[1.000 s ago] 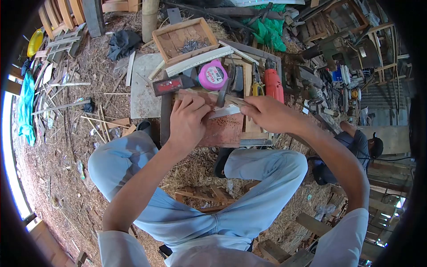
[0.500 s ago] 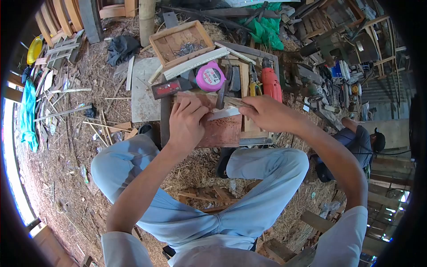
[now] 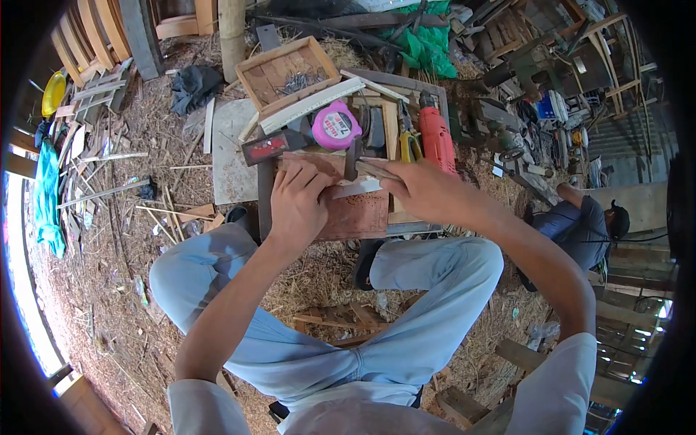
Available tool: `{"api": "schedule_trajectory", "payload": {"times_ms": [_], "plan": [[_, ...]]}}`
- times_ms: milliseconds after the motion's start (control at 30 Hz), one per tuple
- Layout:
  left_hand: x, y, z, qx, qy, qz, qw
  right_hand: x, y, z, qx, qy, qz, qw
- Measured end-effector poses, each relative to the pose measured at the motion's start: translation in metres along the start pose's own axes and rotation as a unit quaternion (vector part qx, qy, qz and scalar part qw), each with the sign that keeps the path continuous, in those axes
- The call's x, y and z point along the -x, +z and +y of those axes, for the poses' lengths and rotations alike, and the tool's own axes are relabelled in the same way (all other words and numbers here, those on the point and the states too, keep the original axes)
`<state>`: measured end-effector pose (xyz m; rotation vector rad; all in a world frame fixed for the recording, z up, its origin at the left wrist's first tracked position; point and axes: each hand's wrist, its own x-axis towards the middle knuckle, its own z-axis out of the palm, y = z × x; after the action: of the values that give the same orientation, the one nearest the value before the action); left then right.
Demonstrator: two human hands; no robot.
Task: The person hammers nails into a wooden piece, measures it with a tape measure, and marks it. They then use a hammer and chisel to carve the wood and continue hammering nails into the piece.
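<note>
Gripping the hammer [image 3: 353, 159] in the closed right hand [image 3: 419, 190], pink tape measure [image 3: 336, 125] at eleven o'clock; touching the white strip [image 3: 357, 188] with the left hand [image 3: 297, 199], pinch impossible to tell.

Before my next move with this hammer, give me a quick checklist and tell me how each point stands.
1. Hammer gripped in right hand: ok.
2. Left hand well clear of the hammer head: not ok, the fingertips are close beside it.
3. White strip over the reddish board: ok.
4. Nail between the left fingertips: cannot tell, too small to see.
5. Red drill out of both hands: ok.
</note>
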<state>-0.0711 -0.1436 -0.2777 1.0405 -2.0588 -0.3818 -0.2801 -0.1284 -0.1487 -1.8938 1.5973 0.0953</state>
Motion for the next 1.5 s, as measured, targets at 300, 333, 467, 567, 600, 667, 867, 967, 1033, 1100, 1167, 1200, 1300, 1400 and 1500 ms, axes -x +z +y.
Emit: {"api": "schedule_trajectory", "payload": {"times_ms": [300,333,467,567,600,667,867,967,1033,1100,1167,1200,1300,1400,1500], "plan": [[-0.001,0.002,0.003,0.007,-0.002,0.006,1.0,0.003,0.018,0.008,-0.038,-0.017,0.059,0.997],[0.0,0.001,0.003,0.002,-0.002,0.009,1.0,0.004,0.014,0.006,-0.039,-0.017,0.061,0.997],[0.0,-0.002,0.005,-0.007,0.001,0.005,1.0,0.007,0.016,0.008,-0.07,0.053,0.043,0.995],[-0.001,-0.001,0.005,0.003,0.005,-0.001,1.0,0.011,0.017,0.007,-0.015,0.016,0.058,0.998],[0.0,-0.001,0.005,0.002,0.001,-0.004,1.0,0.013,0.013,0.002,0.0,0.009,0.061,0.998],[-0.001,0.0,0.003,-0.002,-0.004,-0.004,1.0,0.013,0.004,-0.012,-0.026,0.046,0.09,0.995],[0.0,-0.002,0.005,-0.004,-0.003,-0.008,1.0,0.011,0.017,-0.002,-0.04,0.042,0.063,0.996],[0.0,-0.004,0.005,-0.015,-0.001,-0.019,1.0,0.01,0.02,-0.006,-0.049,0.024,0.11,0.992],[0.0,-0.001,0.006,0.007,0.003,0.006,1.0,0.011,0.026,-0.006,-0.052,0.011,0.159,0.986],[0.001,-0.002,0.004,0.001,0.001,-0.006,1.0,0.013,0.027,-0.006,0.004,0.008,0.086,0.996],[0.0,-0.002,0.004,-0.004,-0.003,-0.013,1.0,0.016,0.022,-0.013,-0.037,0.022,0.13,0.991],[-0.002,-0.005,0.007,-0.007,-0.001,-0.009,1.0,0.017,0.02,-0.017,-0.08,0.035,0.168,0.982],[-0.002,-0.004,0.007,-0.003,0.0,0.001,1.0,0.017,0.048,-0.002,-0.026,-0.003,0.133,0.991],[-0.001,-0.005,0.005,-0.004,0.012,-0.004,1.0,0.019,0.026,-0.002,-0.06,0.011,0.113,0.992],[0.0,-0.004,0.006,-0.008,0.005,-0.009,1.0,0.016,0.029,-0.007,-0.08,0.063,0.192,0.976]]}}
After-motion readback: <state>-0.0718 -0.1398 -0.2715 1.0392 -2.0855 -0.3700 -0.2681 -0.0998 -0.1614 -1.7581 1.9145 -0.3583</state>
